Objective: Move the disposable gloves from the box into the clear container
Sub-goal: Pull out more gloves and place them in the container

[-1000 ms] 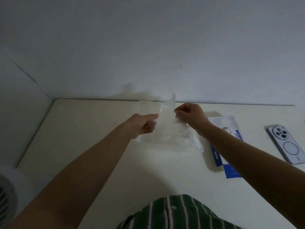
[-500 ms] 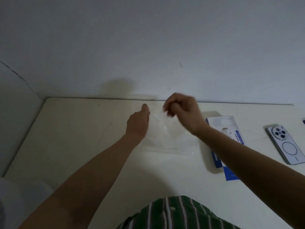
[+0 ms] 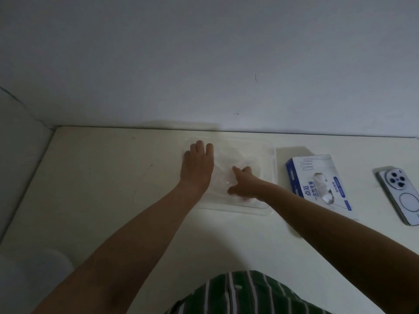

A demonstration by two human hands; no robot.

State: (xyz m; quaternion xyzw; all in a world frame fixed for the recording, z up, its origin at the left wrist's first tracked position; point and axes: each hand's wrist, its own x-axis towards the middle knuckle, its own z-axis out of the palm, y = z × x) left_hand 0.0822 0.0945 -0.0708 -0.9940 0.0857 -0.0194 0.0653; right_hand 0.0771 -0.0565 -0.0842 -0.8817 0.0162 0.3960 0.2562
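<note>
Okay so quick status from the remote seat. The clear container (image 3: pixel 249 209) sits mid-bench, pushed up close to the wall at 12 o'clock, and both grips are on it.

The left grip (image 3: pixel 198 166) lies flat and wide open along the container's 9 o'clock side, fingers straight toward 12. It's holding nothing. My read is that it's just there to pin the thing down so it can't skate on the bench (image 3: pixel 102 177).

The right grip (image 3: pixel 243 184) is down inside, toward the 5 o'clock corner, with thumb and forefinger splayed out. It looks like it's pressing rather than pinching, though the far fingers are tucked behind the knuckles.

The gloves (image 3: pixel 224 173) are that filmy, see-through heap in the container between the two grips. It's honestly hard to pick out from the plastic in this dim light. I'd guess the push is to squash the air out so the springy pile stays below the rim.

The glove box (image 3: pixel 317 184) lies flat just beside the container at 3 o'clock, opening up, with something pale showing in it. So there may be more to move, but I can't tell how much. A phone (image 3: pixel 399 196) sits camera side up, further out at 3 o'clock, well out of the way.
</note>
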